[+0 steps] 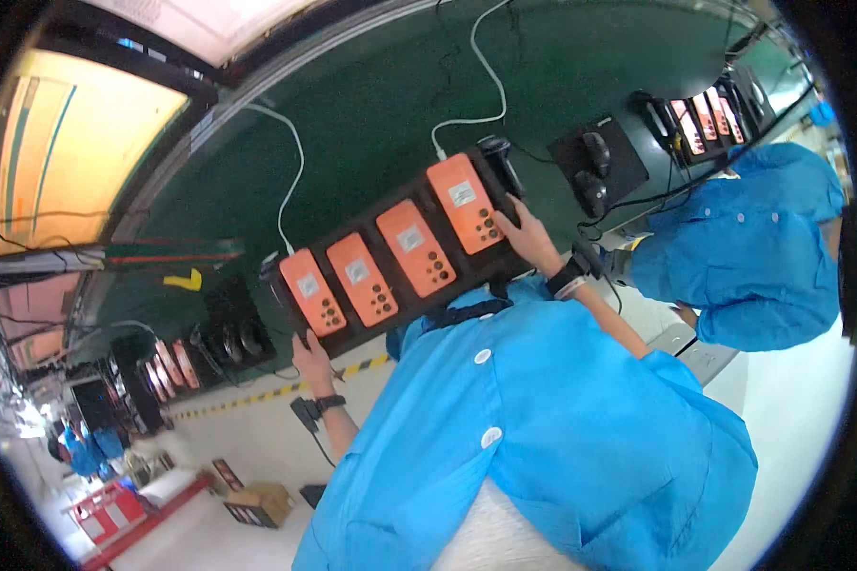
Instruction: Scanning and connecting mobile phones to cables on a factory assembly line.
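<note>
Before me a long black tray lies at a slant, its right end farther from me. Several orange phones rest in it side by side, backs up, each with dark round lenses and a white label. White cables run to the leftmost phone and the rightmost phone. My left hand grips the tray's near left corner. At the right end, my right hand holds the tray's edge beside the rightmost phone; some fingertips are hidden. Dark bands with black boxes circle both wrists.
A green bench stretches behind the tray. To the right lie a black mat with dark devices and another tray of orange phones. More phones stand at left. A person in blue is close on my right; a cardboard box sits below left.
</note>
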Tool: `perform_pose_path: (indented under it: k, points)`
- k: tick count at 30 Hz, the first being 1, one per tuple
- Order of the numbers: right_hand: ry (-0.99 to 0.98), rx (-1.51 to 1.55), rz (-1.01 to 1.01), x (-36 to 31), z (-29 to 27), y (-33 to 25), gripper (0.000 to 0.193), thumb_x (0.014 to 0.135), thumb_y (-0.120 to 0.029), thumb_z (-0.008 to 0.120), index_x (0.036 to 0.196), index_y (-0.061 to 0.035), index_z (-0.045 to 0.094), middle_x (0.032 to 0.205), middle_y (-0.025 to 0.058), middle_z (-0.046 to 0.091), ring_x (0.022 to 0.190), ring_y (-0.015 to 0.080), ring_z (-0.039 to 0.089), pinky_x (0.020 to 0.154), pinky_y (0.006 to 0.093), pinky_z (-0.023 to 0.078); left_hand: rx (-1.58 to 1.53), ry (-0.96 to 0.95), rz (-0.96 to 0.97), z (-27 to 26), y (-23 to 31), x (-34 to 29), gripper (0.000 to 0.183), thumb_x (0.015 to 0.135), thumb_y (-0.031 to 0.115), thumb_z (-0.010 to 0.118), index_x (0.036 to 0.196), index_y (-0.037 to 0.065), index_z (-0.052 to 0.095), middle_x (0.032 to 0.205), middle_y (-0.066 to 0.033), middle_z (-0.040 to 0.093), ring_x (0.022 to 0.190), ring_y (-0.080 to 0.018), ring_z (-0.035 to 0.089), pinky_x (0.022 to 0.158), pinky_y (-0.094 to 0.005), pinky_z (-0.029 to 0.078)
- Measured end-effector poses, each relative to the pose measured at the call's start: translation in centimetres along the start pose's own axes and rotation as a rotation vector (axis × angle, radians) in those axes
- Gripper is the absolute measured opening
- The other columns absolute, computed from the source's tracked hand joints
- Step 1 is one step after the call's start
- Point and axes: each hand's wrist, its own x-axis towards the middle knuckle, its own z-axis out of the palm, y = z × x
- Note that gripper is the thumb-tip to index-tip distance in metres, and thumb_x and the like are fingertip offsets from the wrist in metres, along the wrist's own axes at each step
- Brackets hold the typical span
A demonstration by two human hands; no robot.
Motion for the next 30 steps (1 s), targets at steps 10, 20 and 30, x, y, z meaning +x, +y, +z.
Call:
perform_pose_path:
  k: [10, 20, 30]
  points:
    - [0.068, -0.022, -0.123, 1.2, -0.3, -1.2, 0.042, 0.099, -0.025, 0.056, 0.132, 0.0013, 0.055, 0.098, 0.0317, 0.066, 0.095, 0.0448, 0.066, 0.078, 0.0451, 0.052, -0.046, -0.053, -0.124, 0.1, 1.9, 0.6, 0.053, 0.102, 0.031, 0.050, 0.138, -0.008, 0.047, 0.120, -0.0319, 0.063, 0.112, -0.0479, 0.060, 0.093, -0.0482, 0.048]
    - [0.091, -0.093, -0.061, 1.4, 0.0, -2.0, 0.042, 0.099, -0.025, 0.056, 0.131, 0.0020, 0.054, 0.100, 0.0309, 0.067, 0.098, 0.0455, 0.066, 0.080, 0.0446, 0.053, -0.153, -0.107, -0.006, 0.1, 0.9, 1.2, 0.052, 0.099, 0.013, 0.052, 0.144, -0.007, 0.037, 0.139, -0.0303, 0.050, 0.124, -0.0439, 0.054, 0.100, -0.0451, 0.044]
    - [0.241, -0.315, -0.415, 8.2, 2.6, -4.6, 0.044, 0.100, -0.030, 0.055, 0.133, -0.0013, 0.053, 0.134, 0.0231, 0.054, 0.122, 0.0404, 0.053, 0.104, 0.0420, 0.043, -0.494, -0.218, 0.434, -1.6, 16.0, 7.4, 0.033, 0.095, 0.010, 0.057, 0.125, -0.003, 0.055, 0.120, -0.0186, 0.060, 0.111, -0.0337, 0.059, 0.099, -0.0429, 0.045]
